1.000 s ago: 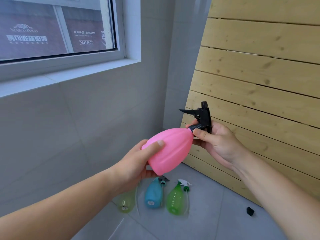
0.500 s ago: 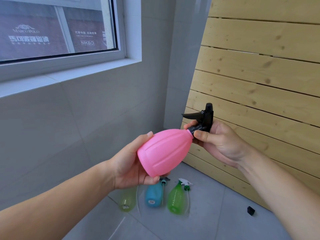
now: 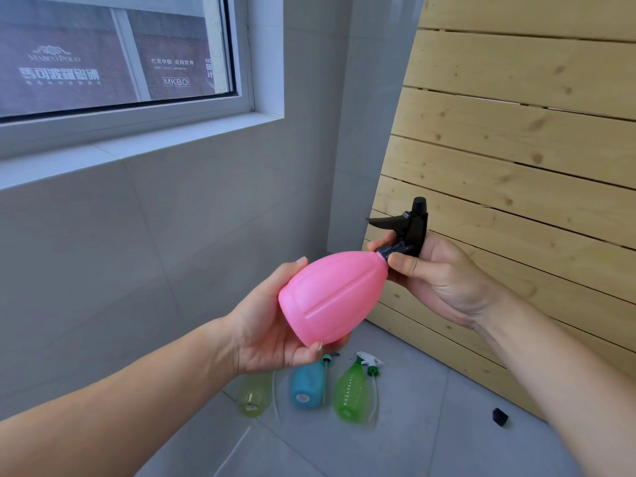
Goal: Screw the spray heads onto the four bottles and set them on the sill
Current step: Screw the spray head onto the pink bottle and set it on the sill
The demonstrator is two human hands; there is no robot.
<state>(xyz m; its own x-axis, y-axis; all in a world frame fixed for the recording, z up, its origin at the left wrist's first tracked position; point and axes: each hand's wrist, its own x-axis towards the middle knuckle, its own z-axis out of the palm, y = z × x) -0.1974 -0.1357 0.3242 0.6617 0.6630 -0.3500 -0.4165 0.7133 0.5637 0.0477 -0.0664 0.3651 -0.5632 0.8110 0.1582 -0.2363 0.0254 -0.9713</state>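
A pink bottle (image 3: 335, 294) is held tilted in mid-air, its base cupped in my left hand (image 3: 272, 325). A black spray head (image 3: 407, 227) sits on its neck, and my right hand (image 3: 437, 277) pinches the collar of that head between thumb and fingers. Down on the floor lie a pale yellow-green bottle (image 3: 254, 395), a blue bottle (image 3: 308, 385) and a green bottle (image 3: 351, 390) with a white spray head (image 3: 370, 359) beside its neck. The white window sill (image 3: 137, 146) runs along the upper left, bare.
A wall of light wooden slats (image 3: 516, 166) stands close on the right. A small black part (image 3: 499, 416) lies on the grey floor tiles near the slats. Grey tiled wall is below the window.
My left hand has shifted its grip round the pink bottle's base and the bottle has turned. The black spray head now stands more upright.
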